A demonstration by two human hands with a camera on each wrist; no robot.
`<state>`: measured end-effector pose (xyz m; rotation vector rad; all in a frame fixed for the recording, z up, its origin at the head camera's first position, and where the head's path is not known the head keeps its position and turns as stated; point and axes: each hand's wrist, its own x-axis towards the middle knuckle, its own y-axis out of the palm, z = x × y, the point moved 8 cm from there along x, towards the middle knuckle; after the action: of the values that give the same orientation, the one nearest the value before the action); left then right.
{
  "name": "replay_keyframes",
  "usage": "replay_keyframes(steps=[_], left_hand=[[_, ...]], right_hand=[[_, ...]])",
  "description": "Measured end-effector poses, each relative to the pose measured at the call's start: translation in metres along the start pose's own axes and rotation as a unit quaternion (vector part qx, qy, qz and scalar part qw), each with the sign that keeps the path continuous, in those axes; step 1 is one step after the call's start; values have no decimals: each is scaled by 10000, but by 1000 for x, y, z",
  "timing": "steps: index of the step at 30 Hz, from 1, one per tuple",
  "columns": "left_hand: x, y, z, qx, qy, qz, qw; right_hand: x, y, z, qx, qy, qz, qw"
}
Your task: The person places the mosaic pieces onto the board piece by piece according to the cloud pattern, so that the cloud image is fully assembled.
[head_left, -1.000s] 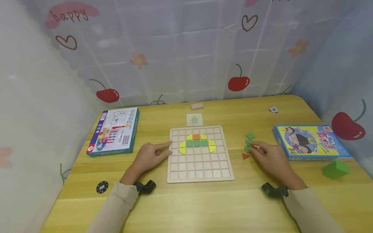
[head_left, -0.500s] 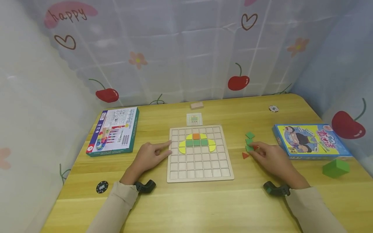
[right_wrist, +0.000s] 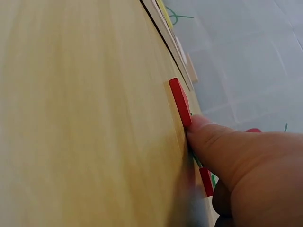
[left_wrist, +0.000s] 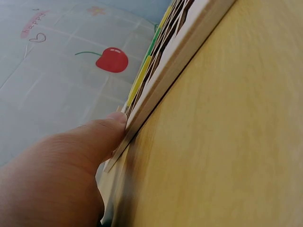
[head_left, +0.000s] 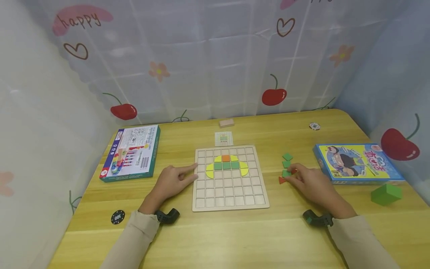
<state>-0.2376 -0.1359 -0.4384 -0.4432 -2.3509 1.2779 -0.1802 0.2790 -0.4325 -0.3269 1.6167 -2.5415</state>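
Observation:
A wooden grid board [head_left: 230, 203] holds yellow rounded tiles [head_left: 244, 171], green square tiles [head_left: 226, 165] and one orange square tile [head_left: 226, 158]. My left hand [head_left: 170, 181] rests against its left edge, thumb and forefinger extended; the left wrist view shows the thumb [left_wrist: 92, 137] at the board's rim. Right of the board, my right hand [head_left: 313, 185] has thumb and forefinger on either side of a green square tile [head_left: 286, 173], low on the table. Beside the thumb lies a red triangular tile [right_wrist: 180, 101]; another red tile [right_wrist: 207, 182] is partly hidden under the hand.
Two more green tiles [head_left: 287, 157] lie behind the right hand. A small pattern card [head_left: 223, 138] and a wooden block [head_left: 226, 123] stand beyond the board. Boxes flank it, teal-edged [head_left: 132, 153] left and blue [head_left: 359, 164] right. A green block [head_left: 386, 194] stands far right.
The right hand shifts only slightly among the tiles; the green tile by its fingers moves a little toward the red triangle. The left hand stays at the board's edge.

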Motion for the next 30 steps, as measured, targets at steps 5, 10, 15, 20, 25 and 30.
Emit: replay_keyframes(steps=[5,10,15,20,25,30], left_hand=[[0,-1,-1,-14,49,-54,10000],[0,-1,-2,-12,67,-69,10000],[0,-1,-2,-24,46,-54,10000],[-1,0,-1,-7,-10,-17,10000],[-1,0,-2,-17,-8,-14,10000],[0,0,-1,-21,-23,-50,10000]], right_hand=[[1,-2,3,45,-12,-37,10000],[7,-2,11,21,-6,-67,10000],[16,3,26,214,2,189,9996],[28,13,47,528,-169,486,9973],[39,22,70,898,-442,739,9922],[51,26,93,1148,-623,818,9881]])
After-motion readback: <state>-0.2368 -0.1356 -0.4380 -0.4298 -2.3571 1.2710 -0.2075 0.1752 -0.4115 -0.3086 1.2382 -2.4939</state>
